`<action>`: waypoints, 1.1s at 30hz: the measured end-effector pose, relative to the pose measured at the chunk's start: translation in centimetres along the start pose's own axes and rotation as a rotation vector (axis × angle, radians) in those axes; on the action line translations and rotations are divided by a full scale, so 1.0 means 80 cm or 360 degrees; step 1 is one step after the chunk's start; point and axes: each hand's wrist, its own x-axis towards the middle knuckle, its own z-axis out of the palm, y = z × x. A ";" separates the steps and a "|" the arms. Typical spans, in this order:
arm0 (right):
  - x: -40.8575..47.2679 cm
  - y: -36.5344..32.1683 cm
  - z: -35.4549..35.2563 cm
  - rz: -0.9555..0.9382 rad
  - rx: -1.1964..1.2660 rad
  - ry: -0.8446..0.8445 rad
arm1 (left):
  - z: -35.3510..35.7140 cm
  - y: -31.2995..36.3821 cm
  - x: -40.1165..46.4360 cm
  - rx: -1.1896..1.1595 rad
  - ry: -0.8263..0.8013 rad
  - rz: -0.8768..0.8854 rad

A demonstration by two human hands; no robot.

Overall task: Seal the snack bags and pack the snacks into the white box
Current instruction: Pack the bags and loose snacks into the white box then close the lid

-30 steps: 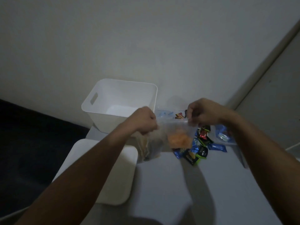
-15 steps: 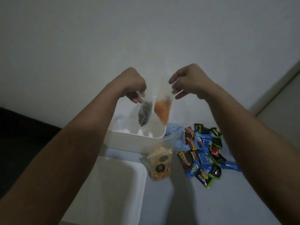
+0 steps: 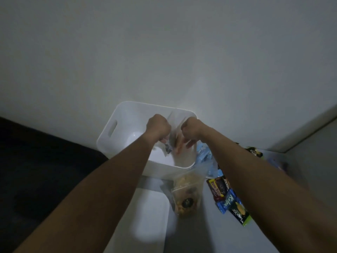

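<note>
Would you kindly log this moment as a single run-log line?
stage: packing | left hand: holds dark snack bag | right hand: holds orange snack bag | both over white box | cookie bag: on table

Both bare forearms reach from the near edge toward the far middle and draw together, the left from the near left, the right from the near right. The left hand (image 3: 158, 127) is curled into a fist, knuckles up, fingers tucked under. The right hand (image 3: 191, 130) is curled too (its fingertips (image 3: 187, 144) show pale beneath the palm). The two hands sit side by side, close but apart, wrists level, each grip pinching downward.
</note>
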 end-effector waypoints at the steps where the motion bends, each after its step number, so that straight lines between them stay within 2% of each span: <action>1: 0.002 0.002 0.001 -0.0013 -0.0073 0.0015 | 0.007 -0.004 0.001 -0.0018 -0.0019 0.0000; 6: 0.009 0.011 -0.008 -0.0092 -0.0225 0.0219 | 0.031 -0.017 0.005 -0.0031 -0.0221 0.0046; 11: 0.006 0.024 -0.020 -0.0164 -0.0145 0.0250 | 0.035 -0.021 0.003 -0.0138 -0.0332 -0.0094; 13: -0.001 0.031 -0.026 -0.0147 0.0083 0.0261 | 0.032 -0.018 -0.005 -0.0114 -0.0266 -0.0069; 16: -0.020 0.047 -0.038 -0.0124 0.0210 0.0332 | 0.023 -0.012 -0.019 0.0011 -0.0033 0.0186; 20: -0.051 0.075 -0.046 -0.0162 -0.0090 0.0258 | 0.008 -0.015 -0.055 0.0073 0.0212 0.0418; 23: -0.072 0.097 -0.036 -0.0271 -0.0382 0.0069 | 0.004 -0.021 -0.096 0.0215 0.0246 0.0486; 26: -0.087 0.113 -0.014 -0.0367 -0.0486 -0.0025 | 0.017 -0.046 -0.134 0.0458 0.0129 0.0423; 30: -0.097 0.125 0.018 -0.0483 -0.0702 0.0072 | 0.062 -0.082 -0.171 0.1066 -0.0215 0.0269; 33: -0.104 0.132 0.032 -0.0530 -0.0764 0.0184 | 0.095 -0.097 -0.189 0.1089 -0.0224 0.0224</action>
